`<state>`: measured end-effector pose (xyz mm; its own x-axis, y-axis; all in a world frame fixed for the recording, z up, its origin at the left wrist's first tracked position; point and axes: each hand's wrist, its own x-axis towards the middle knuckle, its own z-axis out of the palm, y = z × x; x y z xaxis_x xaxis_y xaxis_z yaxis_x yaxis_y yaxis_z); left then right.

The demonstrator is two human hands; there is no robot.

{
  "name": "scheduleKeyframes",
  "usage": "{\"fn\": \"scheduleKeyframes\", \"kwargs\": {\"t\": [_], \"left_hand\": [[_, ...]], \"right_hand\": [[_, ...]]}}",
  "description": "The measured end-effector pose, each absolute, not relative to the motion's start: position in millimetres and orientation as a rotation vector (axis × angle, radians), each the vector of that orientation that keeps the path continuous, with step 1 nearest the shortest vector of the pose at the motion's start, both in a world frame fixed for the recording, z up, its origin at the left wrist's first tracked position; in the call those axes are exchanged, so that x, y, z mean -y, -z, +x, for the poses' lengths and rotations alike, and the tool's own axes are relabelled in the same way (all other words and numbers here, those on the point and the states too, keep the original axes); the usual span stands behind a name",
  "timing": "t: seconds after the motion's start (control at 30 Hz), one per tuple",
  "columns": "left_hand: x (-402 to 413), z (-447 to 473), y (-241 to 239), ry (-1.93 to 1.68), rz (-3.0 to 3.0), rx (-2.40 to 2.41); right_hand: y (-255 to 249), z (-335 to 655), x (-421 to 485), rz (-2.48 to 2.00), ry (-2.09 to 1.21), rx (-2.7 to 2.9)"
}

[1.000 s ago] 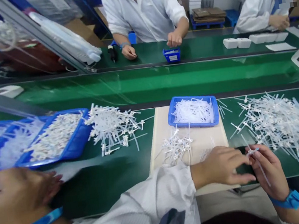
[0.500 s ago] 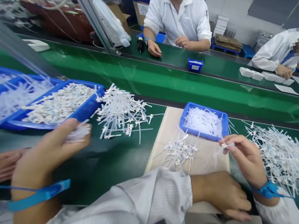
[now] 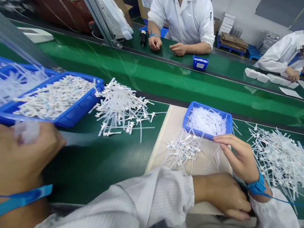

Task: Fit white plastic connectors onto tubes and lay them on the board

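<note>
My right hand is at the near right corner of a small blue tray full of thin translucent strips. Its thumb and fingers are stretched out and slightly apart, with no piece visible between them. On its wrist is a blue strap. My left hand lies near the table's edge, back upward, fingers curled in. Whatever the left hand holds, if anything, is hidden. Between my arm and the tray, a small heap of strips with white fittings rests on a beige mat.
At right is a large pile of strips with fittings, at left another pile. Blue bins stand farther left. Beside them, a co-worker's hand grips a translucent bundle. Another co-worker sits across the green bench.
My right hand has moved left to the tray's corner; the small white piece between its fingertips is no longer visible. The co-worker's hand at left has moved left with its bundle.
</note>
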<state>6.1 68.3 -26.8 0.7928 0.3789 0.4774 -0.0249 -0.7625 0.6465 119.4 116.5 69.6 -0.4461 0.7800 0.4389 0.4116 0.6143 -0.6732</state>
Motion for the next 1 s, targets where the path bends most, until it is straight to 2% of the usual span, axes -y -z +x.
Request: {"fn": "scheduleKeyframes", "kwargs": {"t": [0.13,0.37,0.73,1.0], "left_hand": [[-67.5,4.5,29.1,-0.816,2.324,-0.21],[-67.2,12.3,27.1,-0.733,2.466,0.093],[-58.0,12.5,30.2,-0.678,2.652,0.184],[-57.4,12.0,32.0,-0.7,2.648,0.244]], "right_hand": [[-45.3,139.9,-98.5,-1.118,-0.733,2.003],[-8.3,141.4,-97.8,-1.16,-0.774,2.086],[0.7,134.5,-98.5,-1.145,-0.727,2.238],[-10.4,129.1,-97.0,-1.143,-0.737,2.347]]}}
